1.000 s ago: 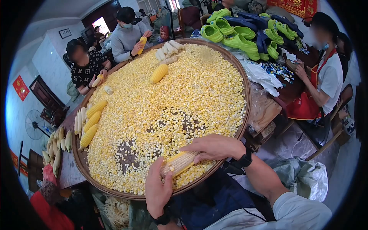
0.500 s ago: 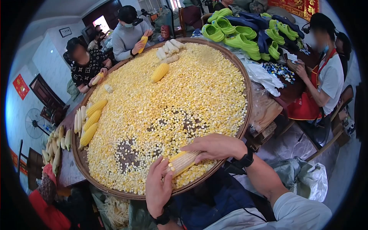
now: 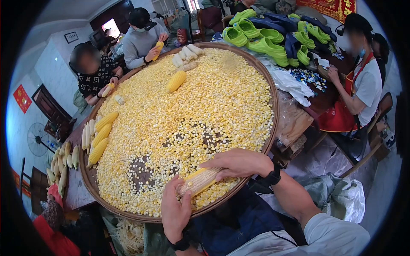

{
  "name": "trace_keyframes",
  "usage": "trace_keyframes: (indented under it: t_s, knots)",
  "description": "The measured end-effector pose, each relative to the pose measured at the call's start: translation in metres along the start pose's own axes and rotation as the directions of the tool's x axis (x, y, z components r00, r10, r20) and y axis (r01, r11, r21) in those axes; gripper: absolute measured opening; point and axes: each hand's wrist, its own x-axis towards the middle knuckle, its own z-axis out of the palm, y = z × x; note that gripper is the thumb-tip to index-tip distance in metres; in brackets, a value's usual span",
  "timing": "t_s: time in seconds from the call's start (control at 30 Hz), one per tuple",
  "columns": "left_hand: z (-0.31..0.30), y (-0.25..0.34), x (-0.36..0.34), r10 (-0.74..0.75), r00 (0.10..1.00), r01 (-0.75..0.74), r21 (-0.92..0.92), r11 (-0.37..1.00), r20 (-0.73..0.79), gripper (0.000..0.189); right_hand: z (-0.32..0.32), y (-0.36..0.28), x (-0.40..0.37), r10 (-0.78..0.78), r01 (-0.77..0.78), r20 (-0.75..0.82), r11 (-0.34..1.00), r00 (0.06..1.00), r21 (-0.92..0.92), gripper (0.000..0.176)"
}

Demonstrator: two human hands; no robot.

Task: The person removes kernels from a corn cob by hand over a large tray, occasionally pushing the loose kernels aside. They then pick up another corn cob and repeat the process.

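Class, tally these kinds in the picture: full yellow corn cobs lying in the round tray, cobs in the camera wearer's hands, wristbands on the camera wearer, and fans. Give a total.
Full yellow cobs lying in the tray: 4
Partly stripped cob held by the left hand and right hand: 1
Dark wristbands: 2
Fan: 1
Total: 8

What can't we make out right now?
Head view, all:
Held corn cob: underside faces away from the camera; left hand and right hand cover its ends.
Floor of the tray: mostly hidden under kernels.
Blue-and-white pieces: too small to identify.
Red banner: cut off by the top edge.
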Motion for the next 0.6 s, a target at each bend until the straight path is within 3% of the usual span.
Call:
trace_keyframes:
  t_s: [0.1,0.2,0.6]
  knots:
    - [0.000,-0.003,0.000,-0.006,0.997,0.002,0.050,0.999,0.078,0.045,-0.001,0.001,-0.001,0.008,-0.008,0.003,1.000,1.000,-0.007,0.064]
    - [0.003,-0.016,0.003,0.120,0.986,-0.129,0.082,0.988,0.115,0.048,0.000,0.000,-0.001,0.012,-0.012,0.005,1.000,1.000,-0.014,0.064]
    - [-0.001,-0.012,0.001,0.078,0.990,-0.074,-0.033,0.997,0.120,0.042,0.000,0.000,0.000,-0.006,0.006,0.009,1.000,1.000,-0.012,0.065]
